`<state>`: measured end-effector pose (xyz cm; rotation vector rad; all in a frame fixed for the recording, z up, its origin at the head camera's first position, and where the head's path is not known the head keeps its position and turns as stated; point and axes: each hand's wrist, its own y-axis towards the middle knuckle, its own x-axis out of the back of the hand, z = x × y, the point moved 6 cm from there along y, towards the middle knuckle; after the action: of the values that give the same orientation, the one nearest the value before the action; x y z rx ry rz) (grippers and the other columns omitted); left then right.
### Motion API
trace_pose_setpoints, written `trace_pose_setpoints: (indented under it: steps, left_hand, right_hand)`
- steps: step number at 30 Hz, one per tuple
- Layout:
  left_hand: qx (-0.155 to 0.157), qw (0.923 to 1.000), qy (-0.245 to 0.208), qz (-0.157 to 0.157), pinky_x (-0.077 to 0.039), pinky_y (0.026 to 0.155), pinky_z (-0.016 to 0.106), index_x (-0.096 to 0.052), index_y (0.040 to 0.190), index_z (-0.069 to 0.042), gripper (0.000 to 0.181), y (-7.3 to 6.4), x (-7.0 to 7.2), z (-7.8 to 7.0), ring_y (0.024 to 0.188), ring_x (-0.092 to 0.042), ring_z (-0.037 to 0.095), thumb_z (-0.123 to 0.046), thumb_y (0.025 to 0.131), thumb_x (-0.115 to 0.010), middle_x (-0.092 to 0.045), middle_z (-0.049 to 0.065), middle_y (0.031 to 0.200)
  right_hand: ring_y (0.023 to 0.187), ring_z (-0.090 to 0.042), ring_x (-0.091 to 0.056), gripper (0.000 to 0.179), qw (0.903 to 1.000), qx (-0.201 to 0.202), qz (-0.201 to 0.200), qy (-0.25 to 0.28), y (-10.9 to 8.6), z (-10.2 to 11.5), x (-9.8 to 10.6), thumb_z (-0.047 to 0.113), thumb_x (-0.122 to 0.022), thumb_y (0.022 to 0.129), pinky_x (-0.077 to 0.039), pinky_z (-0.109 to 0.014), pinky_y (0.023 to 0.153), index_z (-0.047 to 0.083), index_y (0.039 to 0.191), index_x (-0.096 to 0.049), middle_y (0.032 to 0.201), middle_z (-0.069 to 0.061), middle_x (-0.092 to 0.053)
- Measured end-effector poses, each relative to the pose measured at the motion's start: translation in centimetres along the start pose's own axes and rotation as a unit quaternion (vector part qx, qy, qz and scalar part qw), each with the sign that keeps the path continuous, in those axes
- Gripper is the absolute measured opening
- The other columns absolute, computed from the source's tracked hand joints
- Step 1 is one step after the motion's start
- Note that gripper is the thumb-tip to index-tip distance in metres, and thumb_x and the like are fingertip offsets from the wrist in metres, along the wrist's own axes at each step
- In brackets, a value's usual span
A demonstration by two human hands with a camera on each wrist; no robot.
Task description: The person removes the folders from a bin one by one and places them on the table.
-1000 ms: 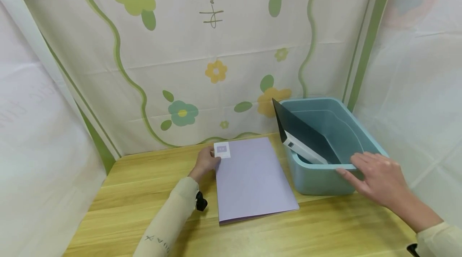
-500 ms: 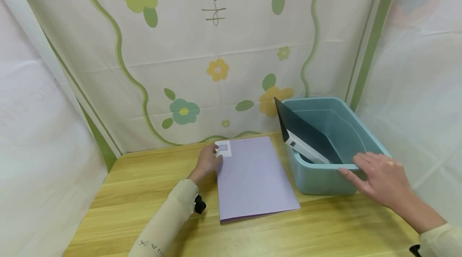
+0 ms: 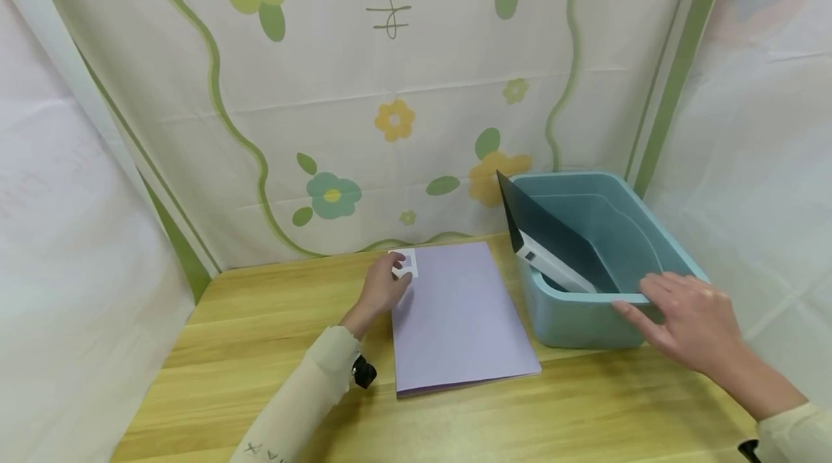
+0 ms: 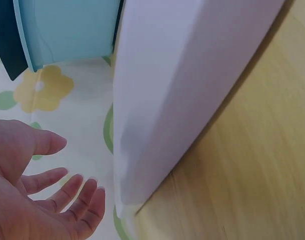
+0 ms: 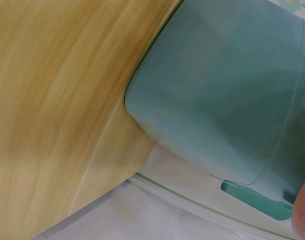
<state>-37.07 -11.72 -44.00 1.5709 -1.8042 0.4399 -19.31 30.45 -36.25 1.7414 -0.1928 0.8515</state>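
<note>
A light purple folder (image 3: 461,318) lies flat on the wooden table, with a white label (image 3: 414,269) at its far left corner. My left hand (image 3: 383,286) hovers over that corner, fingers loosely bent and thumb apart. In the left wrist view, nothing is between the fingers of that hand (image 4: 47,185). To the right stands a blue plastic storage bin (image 3: 578,322). My right hand (image 3: 692,318) grips its near right rim, thumb on the outside and fingers over the edge. A black file binder (image 3: 552,228) with a white spine leans in the bin, one corner sticking out above the rim.
A white curtain (image 3: 325,66) with printed flowers hangs behind the table (image 3: 286,333). White sheets (image 3: 78,232) close off both sides. In the right wrist view, a teal handle (image 5: 255,200) shows at the bin's edge.
My left hand has come off the folder's left edge and moved slightly right, over the label, covering part of it. The right hand stays on the bin's rim. The head view has shifted slightly.
</note>
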Motion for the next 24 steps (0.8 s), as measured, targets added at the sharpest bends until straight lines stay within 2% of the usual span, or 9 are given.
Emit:
trace_pose_setpoints:
  steps: [7, 16, 24]
  left_hand:
    - [0.004, 0.9998, -0.018, -0.003, -0.057, 0.080, 0.042, -0.059, 0.133, -0.001, 0.038, -0.4, 0.1, -0.6, 0.095, -0.064, 0.029, -0.014, 0.099, -0.066, -0.063, 0.021, 0.123]
    - [-0.037, 0.9975, -0.060, -0.008, -0.058, 0.082, 0.043, -0.061, 0.129, 0.001, 0.035, -1.2, 0.0, -2.9, 0.097, -0.065, 0.034, -0.010, 0.097, -0.068, -0.064, 0.022, 0.118]
    - [-0.050, 0.9956, -0.078, -0.009, -0.057, 0.083, 0.042, -0.061, 0.130, -0.001, 0.035, -1.8, -0.5, -4.5, 0.101, -0.065, 0.033, -0.011, 0.097, -0.067, -0.064, 0.019, 0.119]
  right_hand:
    - [0.055, -0.001, -0.022, 0.061, 1.0000, 0.000, 0.003, 0.000, 0.0, 0.0, 0.0, 0.074, -0.041, 0.098, -0.010, -0.020, 0.048, 0.020, 0.069, -0.040, 0.065, 0.016, -0.024]
    - [0.056, -0.001, -0.021, 0.061, 1.0000, -0.001, 0.000, 0.001, 0.0, 0.0, 0.1, 0.074, -0.042, 0.097, -0.010, -0.020, 0.048, 0.020, 0.069, -0.040, 0.064, 0.016, -0.025]
    - [0.056, -0.001, -0.022, 0.060, 1.0000, 0.000, 0.000, 0.002, 0.0, 0.0, 0.0, 0.074, -0.042, 0.098, -0.011, -0.020, 0.048, 0.021, 0.069, -0.040, 0.064, 0.016, -0.026]
